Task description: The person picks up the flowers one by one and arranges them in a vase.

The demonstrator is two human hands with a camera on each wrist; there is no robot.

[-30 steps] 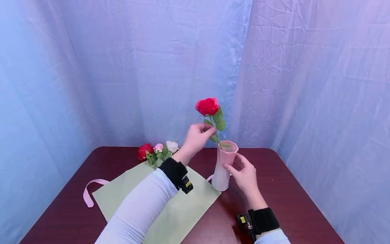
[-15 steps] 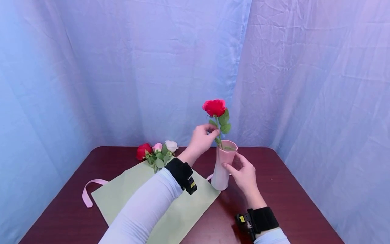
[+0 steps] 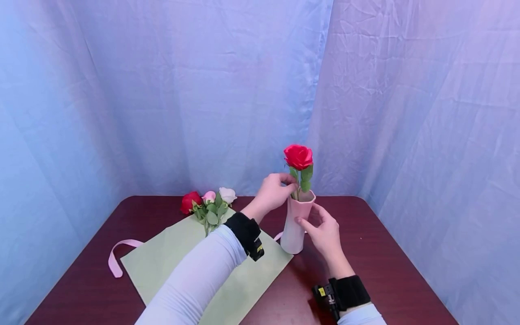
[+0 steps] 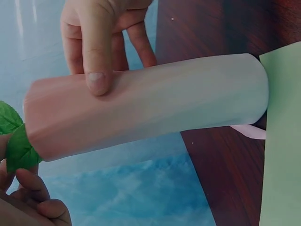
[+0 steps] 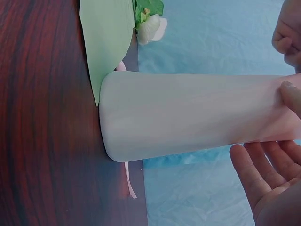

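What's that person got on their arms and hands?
They wear pale bluish-white fabric sleeves and wide black wristbands. Each wristband carries a small black camera unit with a yellow patch. The left hand and right hand are gloveless.

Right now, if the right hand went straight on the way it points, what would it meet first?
Most likely the vase, at once: the right hand has its thumb on it. Whether the left hand lies further along that line is unclear in depth.

The left hand (image 3: 273, 192) pinches above the gripping right hand (image 3: 326, 230).
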